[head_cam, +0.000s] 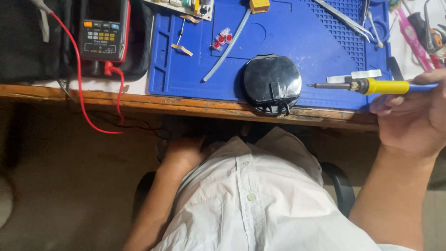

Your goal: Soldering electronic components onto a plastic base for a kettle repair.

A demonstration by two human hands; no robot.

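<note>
Beside the black round case (272,83), right hand (411,118) grips soldering iron (371,86)

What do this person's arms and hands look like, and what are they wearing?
Both forearms are bare, with no gloves, watch or rings that show. The right hand is in full view; the left hand is partly hidden below the table edge. The person wears a white buttoned shirt with a chest pocket; its sleeves do not reach the forearms.
</note>
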